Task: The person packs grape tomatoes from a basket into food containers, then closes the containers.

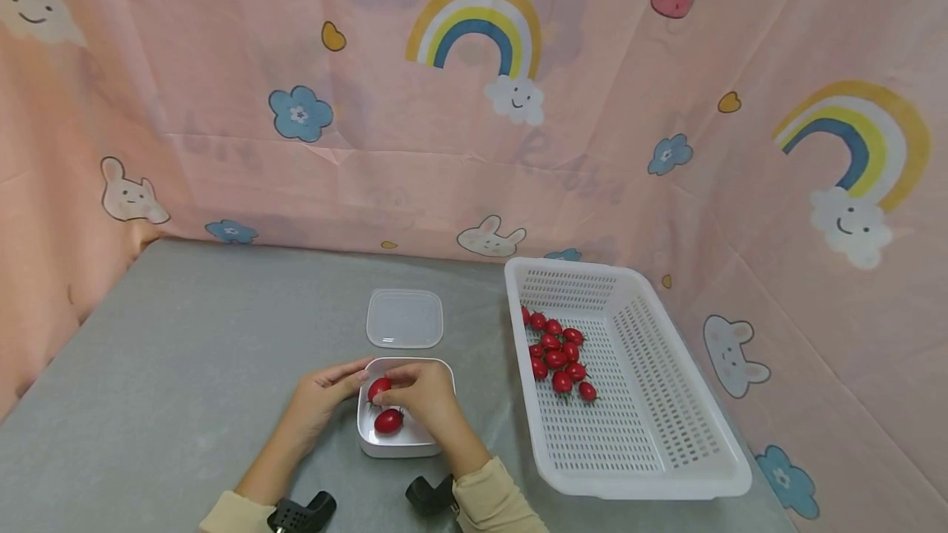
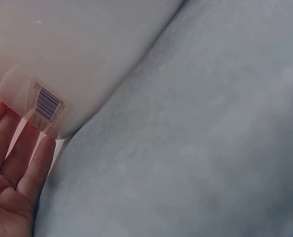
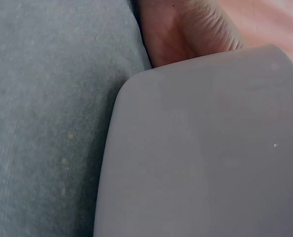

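A small white plastic box (image 1: 403, 450) stands on the grey table, with a red cherry tomato (image 1: 388, 422) lying inside near its front. My right hand (image 1: 424, 391) reaches over the box from the right and pinches another cherry tomato (image 1: 378, 387) at the left inner side. In the right wrist view, the box wall (image 3: 201, 148) hides the fingers of this hand. My left hand (image 1: 320, 401) is at the box's left side, its straight fingers (image 2: 37, 165) against the outer wall by a barcode sticker (image 2: 49, 104).
Behind the box lies a translucent lid (image 1: 405, 319). To the right stands a large white perforated basket (image 1: 644, 485) with several cherry tomatoes (image 1: 555, 359) along its left side. A pink patterned curtain (image 1: 370, 187) borders the back and sides of the table (image 1: 185, 377).
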A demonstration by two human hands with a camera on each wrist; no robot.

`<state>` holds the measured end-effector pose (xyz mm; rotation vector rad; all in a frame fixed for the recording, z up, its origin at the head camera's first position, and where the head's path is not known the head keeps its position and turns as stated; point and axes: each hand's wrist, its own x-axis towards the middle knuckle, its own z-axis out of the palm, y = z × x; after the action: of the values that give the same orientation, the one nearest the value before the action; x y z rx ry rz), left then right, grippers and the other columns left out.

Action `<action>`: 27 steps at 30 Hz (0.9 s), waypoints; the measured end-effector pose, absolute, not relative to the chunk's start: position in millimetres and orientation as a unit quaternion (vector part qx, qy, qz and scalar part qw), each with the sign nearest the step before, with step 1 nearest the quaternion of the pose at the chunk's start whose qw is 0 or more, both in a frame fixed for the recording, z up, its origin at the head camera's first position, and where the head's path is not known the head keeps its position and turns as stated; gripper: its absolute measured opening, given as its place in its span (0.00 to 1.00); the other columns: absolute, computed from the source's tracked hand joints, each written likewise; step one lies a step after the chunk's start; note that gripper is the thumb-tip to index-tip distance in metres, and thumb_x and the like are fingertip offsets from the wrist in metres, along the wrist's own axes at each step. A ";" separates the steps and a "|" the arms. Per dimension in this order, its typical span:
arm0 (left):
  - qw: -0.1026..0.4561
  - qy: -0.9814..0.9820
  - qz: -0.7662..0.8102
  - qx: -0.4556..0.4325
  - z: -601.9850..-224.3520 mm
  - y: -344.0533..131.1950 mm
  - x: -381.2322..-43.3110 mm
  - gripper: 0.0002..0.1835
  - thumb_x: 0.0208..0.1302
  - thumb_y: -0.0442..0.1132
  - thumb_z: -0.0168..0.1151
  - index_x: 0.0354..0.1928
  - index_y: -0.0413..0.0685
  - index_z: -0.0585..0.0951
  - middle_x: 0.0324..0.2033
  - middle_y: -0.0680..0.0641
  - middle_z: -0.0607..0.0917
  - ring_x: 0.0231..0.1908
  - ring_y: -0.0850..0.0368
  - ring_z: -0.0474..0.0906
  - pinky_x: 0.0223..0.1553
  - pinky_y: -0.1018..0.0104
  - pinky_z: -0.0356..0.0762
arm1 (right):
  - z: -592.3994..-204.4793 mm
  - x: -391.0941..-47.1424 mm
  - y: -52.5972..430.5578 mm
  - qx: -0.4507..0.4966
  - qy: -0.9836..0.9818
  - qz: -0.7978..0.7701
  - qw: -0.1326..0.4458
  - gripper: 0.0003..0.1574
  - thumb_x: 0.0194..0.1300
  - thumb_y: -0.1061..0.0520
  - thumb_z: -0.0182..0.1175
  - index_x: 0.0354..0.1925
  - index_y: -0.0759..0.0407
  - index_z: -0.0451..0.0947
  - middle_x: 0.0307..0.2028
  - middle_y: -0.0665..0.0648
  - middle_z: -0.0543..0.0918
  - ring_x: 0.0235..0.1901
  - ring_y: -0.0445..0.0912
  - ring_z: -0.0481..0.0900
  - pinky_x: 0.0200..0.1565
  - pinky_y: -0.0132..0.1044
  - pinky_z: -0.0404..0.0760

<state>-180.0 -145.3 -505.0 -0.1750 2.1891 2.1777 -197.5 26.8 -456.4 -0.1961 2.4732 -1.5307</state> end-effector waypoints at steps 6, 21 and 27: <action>0.025 0.710 0.702 -0.061 -504.3 -144.9 -180.0 0.20 0.66 0.40 0.65 0.56 0.36 0.82 0.52 0.45 0.87 0.45 0.74 0.81 0.49 0.75 0.76 | -455.9 -197.3 27.3 -0.067 0.844 -0.520 0.115 0.19 0.48 0.63 0.78 0.40 0.69 0.87 0.35 0.62 0.90 0.35 0.44 0.87 0.39 0.34 0.83; 0.025 0.711 0.700 -0.067 -503.9 -144.6 -181.1 0.20 0.66 0.39 0.66 0.56 0.36 0.82 0.54 0.40 0.85 0.45 0.75 0.81 0.50 0.76 0.75 | -458.5 -198.8 26.7 -0.067 0.841 -0.524 0.115 0.18 0.47 0.65 0.77 0.39 0.71 0.86 0.34 0.64 0.90 0.36 0.48 0.89 0.37 0.31 0.83; 0.028 0.715 0.695 -0.071 -504.2 -146.6 -180.4 0.21 0.65 0.41 0.66 0.57 0.38 0.82 0.55 0.43 0.85 0.47 0.76 0.79 0.51 0.76 0.74 | -456.8 -198.4 26.1 -0.066 0.843 -0.522 0.112 0.17 0.49 0.64 0.77 0.39 0.69 0.87 0.33 0.62 0.90 0.35 0.46 0.88 0.36 0.32 0.83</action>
<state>-180.4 -146.6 -504.2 -0.2185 2.2065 2.1450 -198.4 26.1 -456.8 -0.1933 2.4744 -1.5333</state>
